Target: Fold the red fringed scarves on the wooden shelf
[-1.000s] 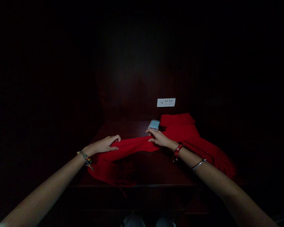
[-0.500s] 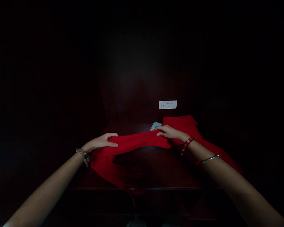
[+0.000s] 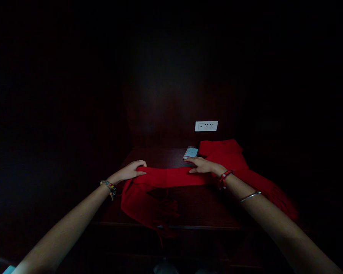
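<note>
A red fringed scarf [image 3: 171, 177] stretches as a band across the dark wooden surface. Its left end folds down toward the front edge, where the fringe hangs over. My left hand [image 3: 133, 170] pinches the band at the left fold, thumb on the near side and fingers behind. My right hand [image 3: 201, 165] lies on the right part of the band with fingers apart, its thumb against the cloth. More of the scarf lies bunched behind and under my right wrist, with a second fringe at the right.
A phone [image 3: 190, 153] with a lit screen lies just beyond my right fingertips. A white wall socket [image 3: 206, 126] is mounted on the dark back panel. The front edge of the dark wooden surface [image 3: 200, 227] runs across below the scarf. Much of the surroundings is too dark to make out.
The scarf band has come down flat onto the surface. My right fingers have loosened and spread. My left hand keeps its hold, shifted slightly right, and more of the phone shows.
</note>
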Tool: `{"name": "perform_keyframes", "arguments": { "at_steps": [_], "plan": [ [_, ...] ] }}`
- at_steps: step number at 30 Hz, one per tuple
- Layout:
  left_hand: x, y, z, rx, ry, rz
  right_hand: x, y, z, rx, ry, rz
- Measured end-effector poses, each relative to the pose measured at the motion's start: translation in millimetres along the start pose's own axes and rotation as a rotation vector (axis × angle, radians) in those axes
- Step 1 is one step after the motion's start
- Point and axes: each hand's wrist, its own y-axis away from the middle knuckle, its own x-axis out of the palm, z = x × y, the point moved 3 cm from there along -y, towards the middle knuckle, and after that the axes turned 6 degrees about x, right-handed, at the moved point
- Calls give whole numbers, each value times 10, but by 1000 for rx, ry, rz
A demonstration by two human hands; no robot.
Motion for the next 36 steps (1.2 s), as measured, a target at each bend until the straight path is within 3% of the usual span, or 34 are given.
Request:
{"name": "perform_keyframes", "arguments": {
  "at_steps": [4,8,12,17,21,25,29,33,36],
  "plan": [
    [77,-90,-240,172,-122,14,292,-360,636,-181,-114,-33],
    [176,54,-362,209,-143,148,523,-597,878,-262,-127,75],
    [240,299,-266,118,-138,270,597,-626,831,-323,-119,93],
    [260,386,-96,-16,-195,285,566,-609,836,-358,-127,121],
    [172,314,-173,11,-331,221,536,-622,909,-451,-94,165],
    [14,330,-201,75,-393,148,409,-571,893,-442,-22,20],
    [24,467,78,26,-340,169,182,-409,812,-388,-1,-163],
    [170,608,458,-102,-252,197,8,-263,703,-318,-35,-222],
    [146,629,546,-129,-120,163,-53,-221,630,-272,-58,-206]
  ]
}}
